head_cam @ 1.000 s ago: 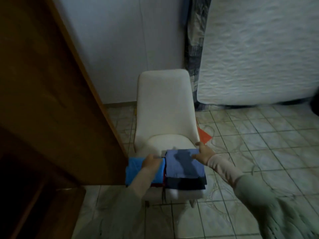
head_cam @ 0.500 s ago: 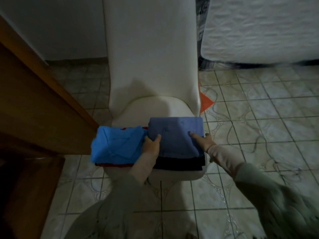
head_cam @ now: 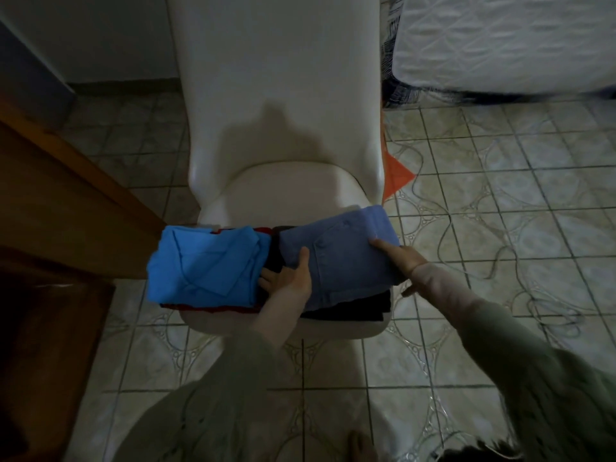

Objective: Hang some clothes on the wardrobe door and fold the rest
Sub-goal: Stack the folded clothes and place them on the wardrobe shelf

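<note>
Folded periwinkle-blue denim garment [head_cam: 340, 255], atop dark folded clothes on white padded chair [head_cam: 293, 181]: left hand [head_cam: 288, 276] and right hand [head_cam: 405, 258] pinch its edges between thumb and fingers; lift level, sides supported, keeping folds intact.

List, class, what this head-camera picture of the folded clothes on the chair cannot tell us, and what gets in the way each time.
1. Head view: the dark garment is covered by the blue-grey folded piece; its type is unclear.
2. The red item shows only edges under the bright blue shirt.
3. The left hand has its fingers under the blue-grey piece, hidden.
4. The right hand has most fingers hidden by the same piece.
5. The chair top is cut off by the frame.
</note>
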The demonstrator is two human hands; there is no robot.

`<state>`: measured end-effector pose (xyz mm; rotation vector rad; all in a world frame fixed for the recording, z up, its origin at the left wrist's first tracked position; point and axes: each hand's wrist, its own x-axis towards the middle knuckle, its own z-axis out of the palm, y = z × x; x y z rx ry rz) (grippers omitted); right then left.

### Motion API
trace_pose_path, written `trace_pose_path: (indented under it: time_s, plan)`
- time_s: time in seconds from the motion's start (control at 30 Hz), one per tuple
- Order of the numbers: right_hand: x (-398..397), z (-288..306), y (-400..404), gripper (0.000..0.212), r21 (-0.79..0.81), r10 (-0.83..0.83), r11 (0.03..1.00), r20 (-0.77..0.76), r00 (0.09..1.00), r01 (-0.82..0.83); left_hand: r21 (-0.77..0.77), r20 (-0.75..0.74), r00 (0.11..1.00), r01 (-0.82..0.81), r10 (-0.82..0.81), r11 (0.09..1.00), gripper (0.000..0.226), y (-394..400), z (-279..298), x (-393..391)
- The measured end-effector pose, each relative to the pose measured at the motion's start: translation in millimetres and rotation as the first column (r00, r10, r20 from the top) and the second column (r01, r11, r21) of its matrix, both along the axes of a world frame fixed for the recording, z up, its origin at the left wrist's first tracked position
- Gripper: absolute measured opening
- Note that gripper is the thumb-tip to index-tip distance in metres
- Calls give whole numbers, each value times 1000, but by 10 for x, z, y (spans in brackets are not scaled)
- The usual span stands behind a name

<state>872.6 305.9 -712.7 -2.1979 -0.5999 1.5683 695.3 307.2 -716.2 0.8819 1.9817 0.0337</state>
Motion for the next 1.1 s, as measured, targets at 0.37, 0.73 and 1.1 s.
trace_pose_path:
  time_s: [0.37,0.73,1.1]
  plan:
    - [62,-114,-181,73,-62,-161,987,-207,965,151,90,25,998,49,-52,995,96,106,79,42]
    - [168,-217,-216,79,-17,-107,994,-204,973,105,76,372,907,-239,195,968,142,-36,-155,117]
    - [172,-238,-179,46,69,-47,994,-380,924,79,107,523,795,-418,306,902,107,-42,-285,106]
